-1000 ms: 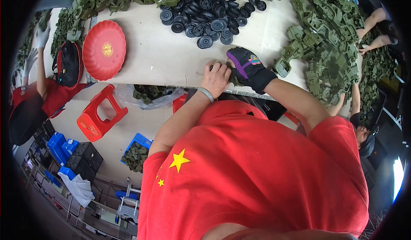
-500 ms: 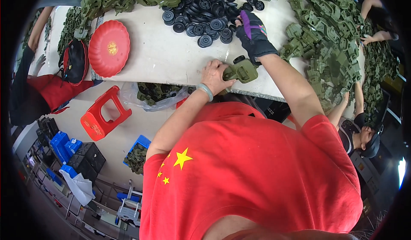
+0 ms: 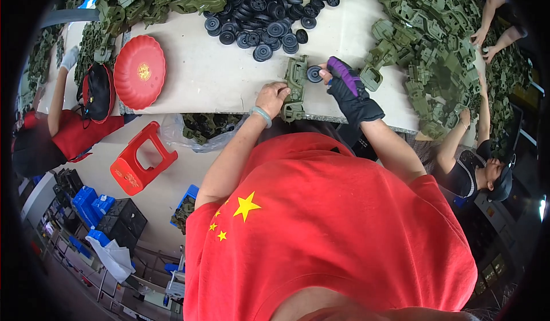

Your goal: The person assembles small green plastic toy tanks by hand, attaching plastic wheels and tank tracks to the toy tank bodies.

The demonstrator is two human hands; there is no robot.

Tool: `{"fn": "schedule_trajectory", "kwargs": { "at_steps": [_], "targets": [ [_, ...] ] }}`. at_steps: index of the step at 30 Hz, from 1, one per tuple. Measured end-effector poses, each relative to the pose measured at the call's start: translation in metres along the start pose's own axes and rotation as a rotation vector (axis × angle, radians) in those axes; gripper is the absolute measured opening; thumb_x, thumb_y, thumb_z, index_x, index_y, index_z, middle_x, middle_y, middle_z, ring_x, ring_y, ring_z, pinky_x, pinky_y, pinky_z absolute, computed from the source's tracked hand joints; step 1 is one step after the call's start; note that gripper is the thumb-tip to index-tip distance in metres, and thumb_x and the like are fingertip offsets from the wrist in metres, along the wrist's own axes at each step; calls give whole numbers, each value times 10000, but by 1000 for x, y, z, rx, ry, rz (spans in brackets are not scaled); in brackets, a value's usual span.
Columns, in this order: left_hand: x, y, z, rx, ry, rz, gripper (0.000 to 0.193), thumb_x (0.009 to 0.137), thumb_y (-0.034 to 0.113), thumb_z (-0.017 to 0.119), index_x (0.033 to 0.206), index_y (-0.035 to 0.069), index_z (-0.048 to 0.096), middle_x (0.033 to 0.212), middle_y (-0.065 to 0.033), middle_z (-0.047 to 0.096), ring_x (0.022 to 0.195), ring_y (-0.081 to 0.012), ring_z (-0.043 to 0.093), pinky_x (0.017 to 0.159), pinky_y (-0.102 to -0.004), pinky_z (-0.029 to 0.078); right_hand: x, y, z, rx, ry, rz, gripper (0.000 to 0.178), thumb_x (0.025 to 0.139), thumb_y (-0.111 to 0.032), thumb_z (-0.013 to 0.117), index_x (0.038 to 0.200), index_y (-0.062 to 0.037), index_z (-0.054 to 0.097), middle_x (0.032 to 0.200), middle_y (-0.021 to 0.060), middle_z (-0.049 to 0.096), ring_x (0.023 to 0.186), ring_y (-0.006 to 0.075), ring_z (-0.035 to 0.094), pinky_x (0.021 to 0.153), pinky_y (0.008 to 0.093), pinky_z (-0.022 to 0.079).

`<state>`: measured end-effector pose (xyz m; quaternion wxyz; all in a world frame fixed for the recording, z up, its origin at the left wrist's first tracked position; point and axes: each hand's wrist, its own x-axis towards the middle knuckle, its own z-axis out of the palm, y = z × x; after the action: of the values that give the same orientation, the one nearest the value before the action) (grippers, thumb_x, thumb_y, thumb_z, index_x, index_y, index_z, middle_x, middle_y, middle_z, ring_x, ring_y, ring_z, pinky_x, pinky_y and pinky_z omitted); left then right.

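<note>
My left hand [image 3: 272, 98], bare with a pale bangle at the wrist, grips an olive-green plastic toy vehicle body [image 3: 295, 86] near the table's front edge. The body lies turned so that its long side points away from me. In my right hand [image 3: 348, 89], which wears a black and purple fingerless glove, a black toy wheel [image 3: 314, 74] is pinched between thumb and fingers. That wheel is right beside the body's right side; whether they touch I cannot tell. Beyond both hands is a heap of loose black wheels [image 3: 262, 52].
Green vehicle bodies are piled at the right [image 3: 441, 52] and back left [image 3: 137, 3]. A red scalloped plate [image 3: 139, 72] and a black-red bag [image 3: 98, 92] are to the left. Below stands a red stool [image 3: 134, 166]. Other people work at the left and right sides.
My right hand has come back from the wheel heap, with a wheel now showing in its fingers. The vehicle body has been turned from lying crosswise to pointing away from me.
</note>
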<state>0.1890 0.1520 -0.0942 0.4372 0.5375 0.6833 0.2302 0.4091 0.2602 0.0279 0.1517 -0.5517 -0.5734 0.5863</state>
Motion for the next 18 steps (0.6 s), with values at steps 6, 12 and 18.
{"fn": "schedule_trajectory", "kwargs": {
  "at_steps": [6,12,18],
  "targets": [
    [-2,1,1,15,2,-3,345,990,325,686,1162,33,749,1157,-208,738,1119,-382,667,1005,-443,517,12,15,20,28,0,-68,274,1014,-242,691,1178,-24,669,1000,55,694,864,124,627,721,304,546],
    [-4,1,3,-35,25,-15,338,984,320,675,1139,29,752,1152,-205,737,1144,-390,637,1032,-453,490,10,21,24,-14,22,-133,268,1008,-223,701,1164,-10,657,1024,64,709,845,129,645,669,301,565],
    [-5,11,-3,-206,-19,-142,472,978,408,695,1235,12,700,1111,-221,736,1028,-376,684,915,-442,548,11,15,25,-72,56,-144,265,996,-208,692,1171,-12,657,987,103,704,791,171,660,678,331,559]
  ]
}}
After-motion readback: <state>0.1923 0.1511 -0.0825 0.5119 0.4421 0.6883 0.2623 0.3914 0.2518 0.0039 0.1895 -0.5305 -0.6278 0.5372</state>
